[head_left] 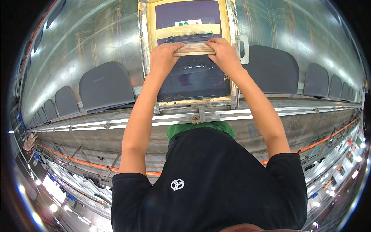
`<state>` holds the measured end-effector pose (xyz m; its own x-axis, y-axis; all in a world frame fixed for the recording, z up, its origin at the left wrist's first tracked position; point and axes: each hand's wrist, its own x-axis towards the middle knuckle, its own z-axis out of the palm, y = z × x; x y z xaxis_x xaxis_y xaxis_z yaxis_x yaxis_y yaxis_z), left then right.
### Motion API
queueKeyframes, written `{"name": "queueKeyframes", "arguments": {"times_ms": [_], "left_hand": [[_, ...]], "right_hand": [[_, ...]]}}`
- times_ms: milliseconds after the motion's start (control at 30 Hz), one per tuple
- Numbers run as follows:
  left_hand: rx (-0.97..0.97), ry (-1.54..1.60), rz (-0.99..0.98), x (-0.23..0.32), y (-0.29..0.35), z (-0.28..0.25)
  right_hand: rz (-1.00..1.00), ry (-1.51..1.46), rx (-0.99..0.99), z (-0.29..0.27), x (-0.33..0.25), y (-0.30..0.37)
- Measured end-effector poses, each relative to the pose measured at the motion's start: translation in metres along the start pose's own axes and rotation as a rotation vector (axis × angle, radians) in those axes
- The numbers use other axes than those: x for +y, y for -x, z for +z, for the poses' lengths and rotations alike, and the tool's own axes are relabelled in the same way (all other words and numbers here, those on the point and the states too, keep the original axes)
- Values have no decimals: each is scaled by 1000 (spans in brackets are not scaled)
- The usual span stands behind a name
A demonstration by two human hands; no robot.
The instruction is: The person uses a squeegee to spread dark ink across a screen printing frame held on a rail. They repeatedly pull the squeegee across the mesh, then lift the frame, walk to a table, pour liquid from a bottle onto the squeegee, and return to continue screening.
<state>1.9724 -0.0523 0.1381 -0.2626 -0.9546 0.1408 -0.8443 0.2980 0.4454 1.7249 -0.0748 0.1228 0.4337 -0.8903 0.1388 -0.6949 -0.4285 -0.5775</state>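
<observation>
A wooden-handled squeegee (194, 49) lies crosswise over a screen-printing frame (228, 19) in front of me. My left hand (164, 57) is closed round its left end, and my right hand (225, 56) grips the right end. Dark wet ink (189, 37) shows along the squeegee's far side. Between the hands and the frame's near edge, the dark mesh (193, 83) carries a few shiny wet specks. Farther off, tan tape (187, 30) crosses the screen below a small white patch with green and red marks.
Dark grey panels with rounded corners lie along the long shiny table, one left panel (106, 83) and one right panel (273, 69) closest to the frame. A white handle-shaped piece (244, 49) sits at the frame's right side. A metal rail (162, 120) runs along the near table edge.
</observation>
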Motion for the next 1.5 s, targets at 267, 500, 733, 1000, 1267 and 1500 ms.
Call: {"name": "queueKeyframes", "arguments": {"times_ms": [267,500,733,1000,1267,1500], "left_hand": [[-119,-36,-12,26,92,12],[-21,50,-6,-1,3,1],[-18,-29,-22,-8,7,22],[-82,-4,-45,34,108,32],[-152,35,-62,52,116,30],[15,3,-26,62,139,48]], "right_hand": [[108,-35,-146,9,-45,94],[22,11,-41,-4,-4,13],[60,-12,-96,4,2,8],[209,-357,-365,-26,-20,96],[561,-455,249,-11,160,24],[367,-322,441,-27,157,1]]}}
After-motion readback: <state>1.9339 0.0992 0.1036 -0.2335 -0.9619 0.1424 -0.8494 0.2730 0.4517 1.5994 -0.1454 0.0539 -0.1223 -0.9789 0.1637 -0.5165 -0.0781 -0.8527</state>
